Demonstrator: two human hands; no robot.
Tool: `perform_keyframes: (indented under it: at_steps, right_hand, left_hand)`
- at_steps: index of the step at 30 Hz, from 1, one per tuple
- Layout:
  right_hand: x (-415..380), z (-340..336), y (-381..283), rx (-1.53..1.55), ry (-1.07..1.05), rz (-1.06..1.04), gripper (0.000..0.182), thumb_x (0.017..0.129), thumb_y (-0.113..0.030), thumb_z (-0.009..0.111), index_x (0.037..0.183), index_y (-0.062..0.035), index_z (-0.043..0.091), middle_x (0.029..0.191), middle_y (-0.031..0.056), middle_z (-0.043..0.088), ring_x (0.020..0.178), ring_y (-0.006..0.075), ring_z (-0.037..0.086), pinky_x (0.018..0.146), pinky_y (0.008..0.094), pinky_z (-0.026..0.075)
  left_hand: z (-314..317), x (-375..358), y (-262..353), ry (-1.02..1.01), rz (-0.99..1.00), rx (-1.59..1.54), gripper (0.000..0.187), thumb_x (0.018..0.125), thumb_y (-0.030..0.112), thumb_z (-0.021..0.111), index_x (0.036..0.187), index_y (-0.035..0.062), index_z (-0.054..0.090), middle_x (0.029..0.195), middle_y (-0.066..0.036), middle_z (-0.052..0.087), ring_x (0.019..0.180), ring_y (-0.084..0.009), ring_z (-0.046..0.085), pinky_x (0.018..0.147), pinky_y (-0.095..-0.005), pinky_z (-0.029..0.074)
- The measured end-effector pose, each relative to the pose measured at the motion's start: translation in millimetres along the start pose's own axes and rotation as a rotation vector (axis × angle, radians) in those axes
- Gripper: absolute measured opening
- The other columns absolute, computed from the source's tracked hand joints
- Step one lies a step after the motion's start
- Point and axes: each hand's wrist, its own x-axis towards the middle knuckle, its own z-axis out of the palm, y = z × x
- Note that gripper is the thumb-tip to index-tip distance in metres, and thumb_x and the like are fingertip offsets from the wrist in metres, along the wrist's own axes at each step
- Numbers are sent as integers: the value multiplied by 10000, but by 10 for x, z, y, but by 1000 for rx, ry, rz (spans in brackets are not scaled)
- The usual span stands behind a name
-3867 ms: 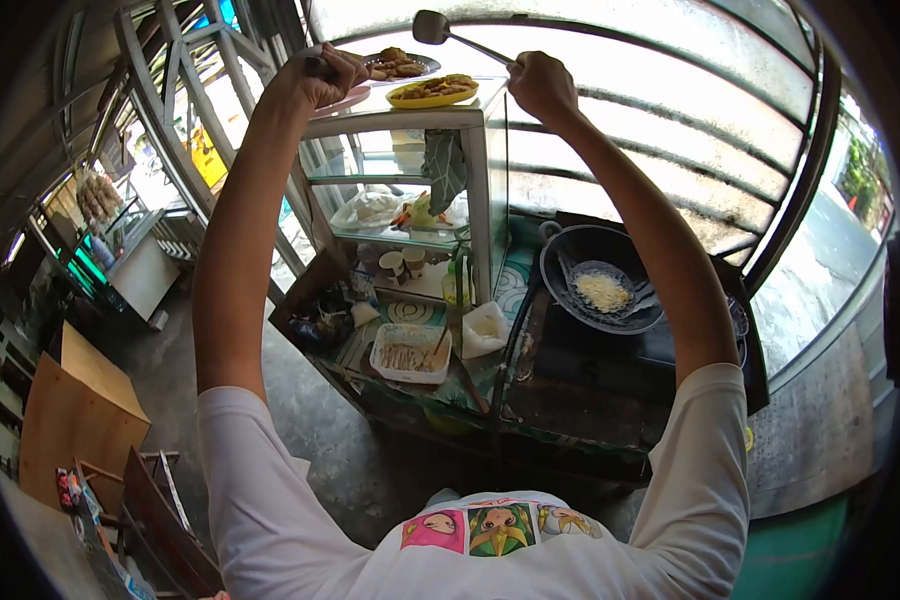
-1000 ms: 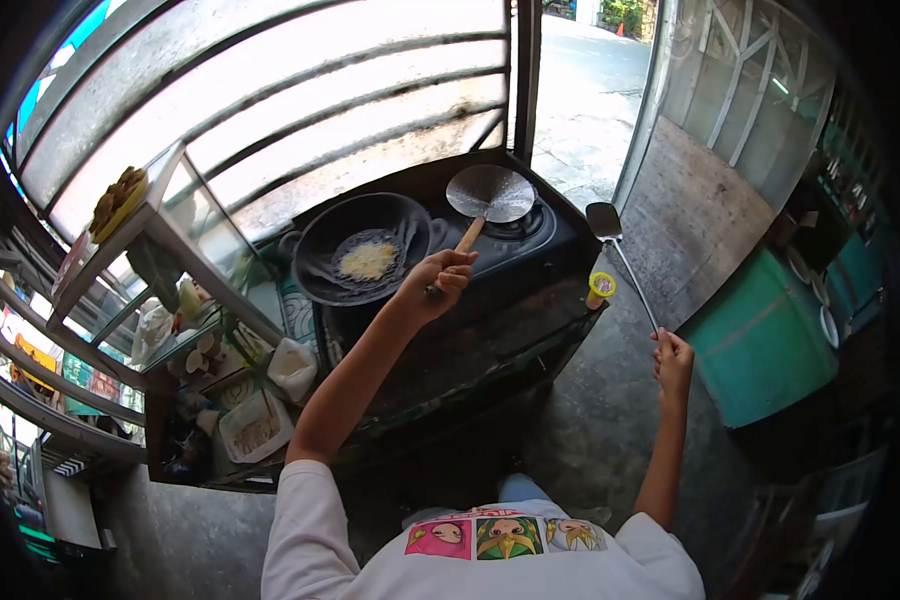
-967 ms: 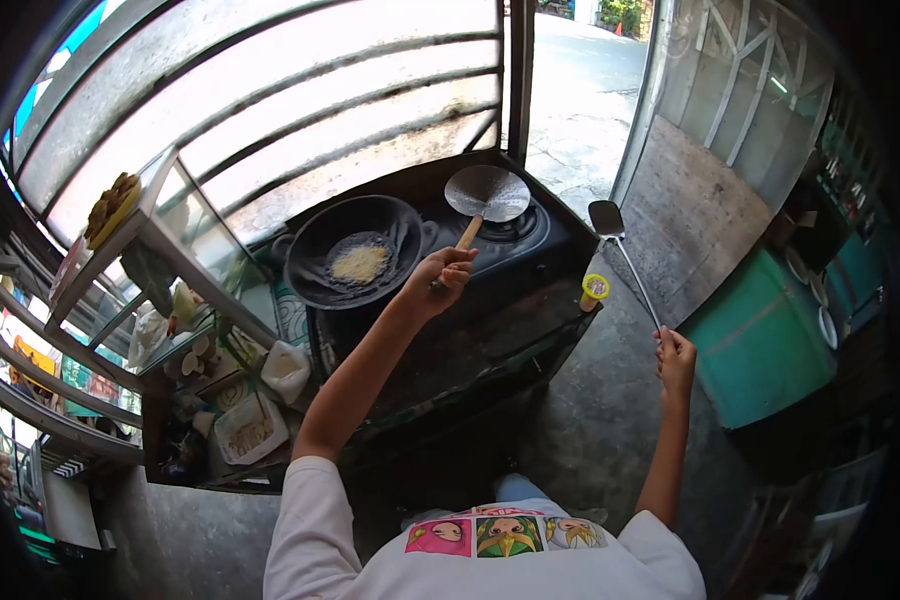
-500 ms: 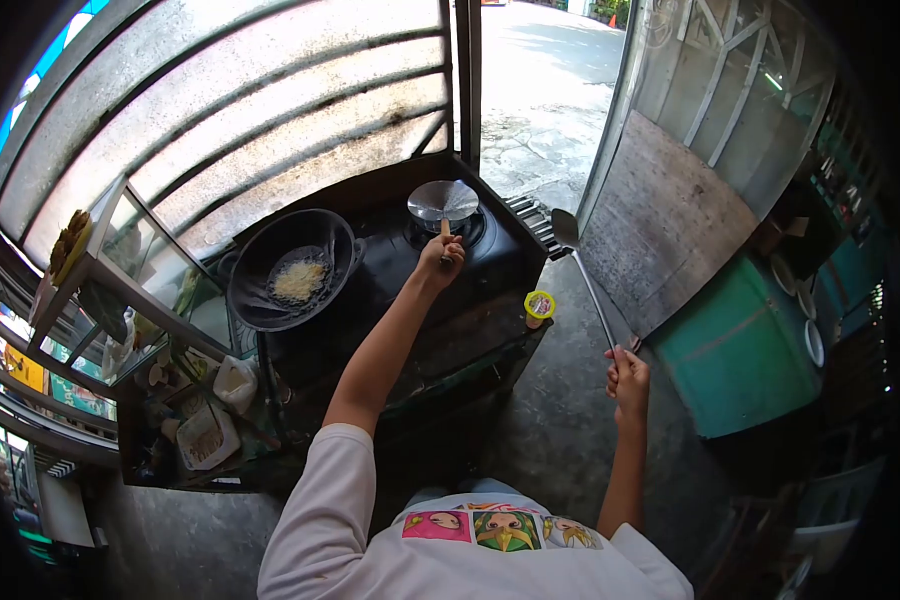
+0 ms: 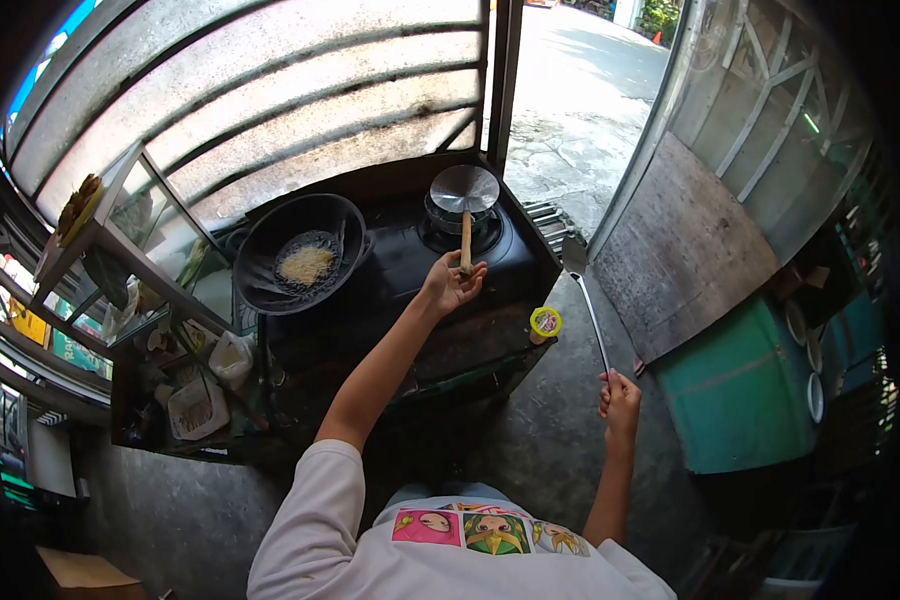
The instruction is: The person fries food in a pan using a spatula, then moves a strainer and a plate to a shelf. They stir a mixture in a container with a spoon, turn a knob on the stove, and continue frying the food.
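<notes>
My left hand (image 5: 452,286) is palm up with its fingers apart, right by the end of a wooden handle. That handle belongs to a round, shiny metal skimmer (image 5: 466,190), which rests over a small pot (image 5: 440,212) on the right burner. Whether a finger still touches the handle is hard to make out. Held low on its long metal handle, a wok spatula (image 5: 589,300) is in my right hand (image 5: 620,402), its blade upward over the floor. Pale yellow food (image 5: 305,265) fries in bubbling oil in the black wok (image 5: 254,292) at left.
The black stove (image 5: 395,262) carries the wok and pot. A yellow-lidded cup (image 5: 545,322) stands at its front right corner. A glass display case (image 5: 160,215) and a plastic tub (image 5: 198,408) are at left. A green box (image 5: 725,400) and wooden board (image 5: 685,240) are at right.
My left hand has loosened from around the skimmer's handle and slid to its end, fingers now open. The right hand still grips the spatula, and the whole view has shifted slightly.
</notes>
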Motion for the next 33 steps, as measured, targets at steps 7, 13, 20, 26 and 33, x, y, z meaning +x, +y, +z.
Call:
perform_keyframes:
  at_steps: [7,13,20,26,33]
  right_hand:
    - [174,420,-10,-35,-124,4,257,905,-235,487,801,-10,555,512,-44,371,377,23,298,342,197,223]
    - [1269,1392,-5,-118,-260,-268,246,873,-228,526,782,-23,627,520,-29,443,428,36,385,380,207,268]
    - [2271,2276,185,-193,-296,-80,253,883,-287,515,783,-67,591,543,-48,397,365,33,301,316,193,242]
    - [2318,2378,259,-182,-370,101,315,853,-428,509,888,-135,621,595,-45,491,413,71,402,389,234,355]
    - [2228,2289,415,-61,-412,227,434,820,-509,506,982,-111,569,715,33,602,453,110,479,437,260,435]
  left_hand:
    - [-116,-335,-66,-34,-53,-30,518,894,358,406,1209,-50,350,1079,-151,532,974,-230,542,792,-349,496]
    - [-338,-722,-511,101,20,-9,486,895,338,410,1262,30,331,1177,-106,512,1013,-208,535,785,-342,484]
    - [-1337,-1959,-1502,340,-42,166,381,920,317,352,1223,101,433,1167,-47,530,1005,-162,534,825,-319,450]
    - [-2434,-3240,-2251,864,23,-129,282,881,282,422,1077,106,523,1028,-32,583,895,-162,551,730,-295,443]
    - [-2771,-3651,-2481,1003,232,-511,212,834,246,490,971,95,548,950,-42,594,848,-192,551,683,-309,444]
